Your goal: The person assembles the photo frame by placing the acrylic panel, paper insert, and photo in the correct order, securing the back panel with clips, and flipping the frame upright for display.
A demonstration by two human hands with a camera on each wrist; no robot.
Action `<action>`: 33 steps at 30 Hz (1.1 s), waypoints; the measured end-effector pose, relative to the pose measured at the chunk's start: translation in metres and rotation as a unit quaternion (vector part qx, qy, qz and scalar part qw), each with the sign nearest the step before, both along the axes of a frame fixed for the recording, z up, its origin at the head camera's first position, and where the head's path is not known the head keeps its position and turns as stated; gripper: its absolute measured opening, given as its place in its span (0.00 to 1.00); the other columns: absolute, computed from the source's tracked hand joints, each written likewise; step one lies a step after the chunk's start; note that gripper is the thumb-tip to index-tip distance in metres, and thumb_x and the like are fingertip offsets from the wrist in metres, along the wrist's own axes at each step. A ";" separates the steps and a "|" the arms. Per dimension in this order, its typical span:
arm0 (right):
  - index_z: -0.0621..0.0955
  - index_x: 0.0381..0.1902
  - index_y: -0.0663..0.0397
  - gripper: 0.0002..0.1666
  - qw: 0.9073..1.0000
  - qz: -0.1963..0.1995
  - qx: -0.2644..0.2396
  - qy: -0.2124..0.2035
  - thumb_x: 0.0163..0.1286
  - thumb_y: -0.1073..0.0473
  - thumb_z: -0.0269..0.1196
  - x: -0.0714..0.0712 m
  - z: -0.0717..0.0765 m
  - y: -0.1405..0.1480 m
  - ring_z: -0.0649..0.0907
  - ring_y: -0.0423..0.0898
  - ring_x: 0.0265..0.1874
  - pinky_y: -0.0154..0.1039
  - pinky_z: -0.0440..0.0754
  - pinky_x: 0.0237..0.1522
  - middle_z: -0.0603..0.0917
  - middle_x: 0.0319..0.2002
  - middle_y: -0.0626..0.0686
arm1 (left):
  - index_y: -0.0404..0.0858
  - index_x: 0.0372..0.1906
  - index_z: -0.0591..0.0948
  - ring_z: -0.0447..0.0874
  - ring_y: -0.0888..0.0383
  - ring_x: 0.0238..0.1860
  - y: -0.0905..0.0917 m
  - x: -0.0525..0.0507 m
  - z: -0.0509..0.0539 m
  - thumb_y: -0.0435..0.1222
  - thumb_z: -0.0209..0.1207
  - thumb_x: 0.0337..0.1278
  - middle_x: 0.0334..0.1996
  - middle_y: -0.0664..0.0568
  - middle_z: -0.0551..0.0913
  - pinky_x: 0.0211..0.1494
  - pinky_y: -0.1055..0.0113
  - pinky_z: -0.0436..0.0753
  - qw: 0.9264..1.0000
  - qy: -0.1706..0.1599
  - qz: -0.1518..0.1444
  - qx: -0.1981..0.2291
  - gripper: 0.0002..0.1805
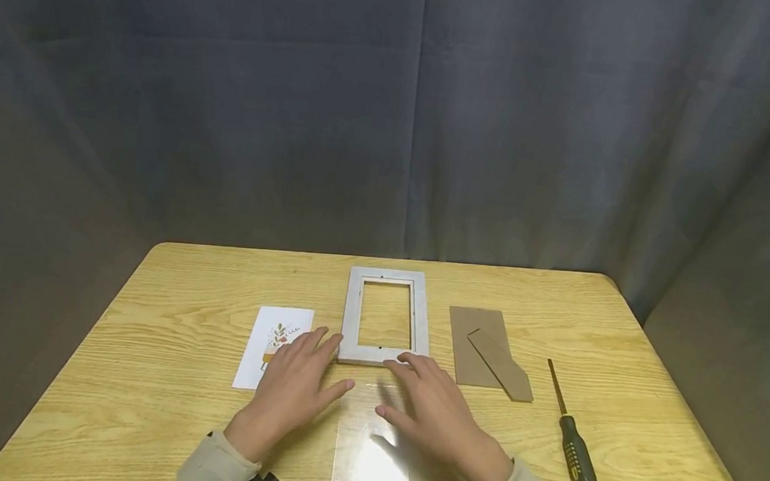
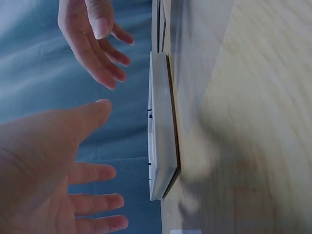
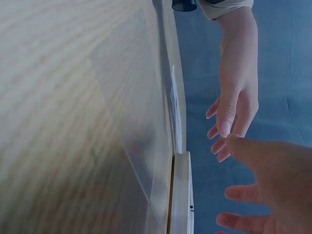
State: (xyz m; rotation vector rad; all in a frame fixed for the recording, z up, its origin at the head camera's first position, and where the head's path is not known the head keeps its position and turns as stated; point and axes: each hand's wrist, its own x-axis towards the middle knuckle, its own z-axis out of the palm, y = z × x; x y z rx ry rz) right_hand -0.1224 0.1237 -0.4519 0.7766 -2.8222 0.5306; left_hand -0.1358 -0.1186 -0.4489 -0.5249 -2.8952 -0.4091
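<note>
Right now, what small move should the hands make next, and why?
I'd probably lower the left hand and right hand to the edges of the clear sheet: both hover empty near it, and the frame beyond shows bare table through its opening.

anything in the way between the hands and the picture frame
Nothing visible. The left hand and right hand hover by the near side of the picture frame, with only air between. The clear sheet lies flat on the table, on the person's side of the frame, below the hands' path.
</note>
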 end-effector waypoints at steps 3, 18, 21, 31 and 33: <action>0.78 0.65 0.50 0.39 1.000 0.007 0.004 0.005 0.60 0.38 0.71 0.002 -0.001 0.001 0.80 0.54 0.61 0.52 0.80 0.62 0.82 0.60 0.55 | 0.40 0.69 0.74 0.76 0.39 0.66 -0.002 0.003 0.000 0.60 0.64 0.59 0.67 0.39 0.76 0.66 0.41 0.77 1.000 -0.002 0.006 0.002 0.39; 0.79 0.63 0.49 0.41 0.997 0.047 0.054 -0.030 0.56 0.36 0.73 0.005 -0.009 -0.001 0.81 0.50 0.58 0.50 0.84 0.52 0.82 0.56 0.52 | 0.38 0.63 0.79 0.83 0.41 0.59 -0.006 0.013 -0.003 0.57 0.64 0.60 0.58 0.41 0.84 0.63 0.44 0.80 1.000 -0.017 0.014 0.012 0.35; 0.78 0.64 0.48 0.45 0.996 0.055 0.064 -0.033 0.53 0.34 0.74 0.005 -0.011 -0.001 0.80 0.49 0.56 0.47 0.83 0.49 0.81 0.56 0.51 | 0.37 0.62 0.79 0.84 0.41 0.58 -0.006 0.015 -0.003 0.56 0.66 0.59 0.56 0.41 0.85 0.62 0.44 0.80 1.000 -0.022 0.010 0.017 0.34; 0.75 0.62 0.41 0.48 0.990 0.068 0.087 -0.082 0.43 0.36 0.79 0.006 -0.009 -0.003 0.71 0.41 0.39 0.31 0.66 0.31 0.71 0.40 0.43 | 0.38 0.62 0.80 0.85 0.41 0.56 -0.004 0.018 -0.006 0.56 0.66 0.59 0.54 0.41 0.86 0.60 0.43 0.81 1.000 -0.023 0.004 0.017 0.33; 0.75 0.59 0.42 0.48 0.990 0.068 0.082 -0.087 0.40 0.38 0.81 0.005 -0.007 -0.004 0.69 0.41 0.37 0.31 0.64 0.30 0.71 0.39 0.44 | 0.38 0.62 0.79 0.85 0.41 0.56 -0.003 0.018 -0.006 0.56 0.66 0.59 0.55 0.41 0.86 0.60 0.44 0.81 0.999 -0.028 0.003 0.016 0.34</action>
